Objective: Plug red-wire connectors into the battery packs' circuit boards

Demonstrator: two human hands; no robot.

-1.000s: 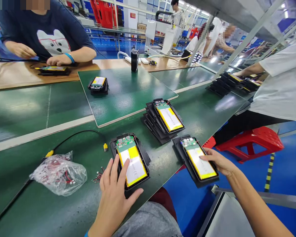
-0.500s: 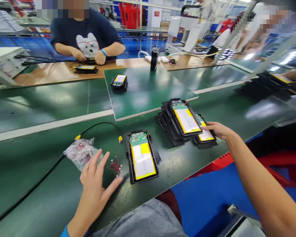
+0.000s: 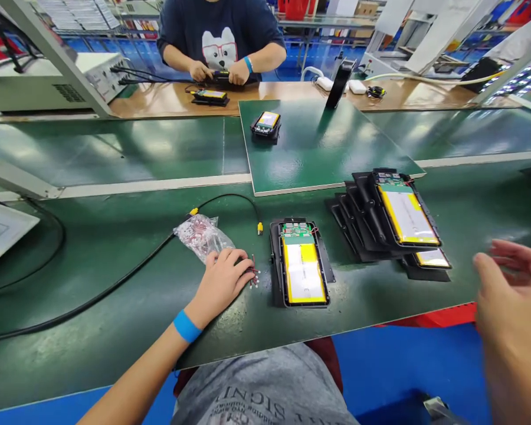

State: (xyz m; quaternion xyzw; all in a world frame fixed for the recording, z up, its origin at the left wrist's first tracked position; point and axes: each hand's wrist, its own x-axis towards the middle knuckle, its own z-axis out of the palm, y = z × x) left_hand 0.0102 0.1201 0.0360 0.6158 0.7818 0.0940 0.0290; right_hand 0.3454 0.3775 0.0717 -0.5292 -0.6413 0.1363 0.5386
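Wires under the curled left hand, pinched or not, can't tell! One sweep could scatter them into the open battery case just beside. Loosely open right hand nears the uneven stack; a knock could topple it.

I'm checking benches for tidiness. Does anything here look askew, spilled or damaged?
The stack of black casings is fanned unevenly, partly hiding another casing at its right. Small wires lie loose outside the plastic bag, partly under the left hand. No damage shows.
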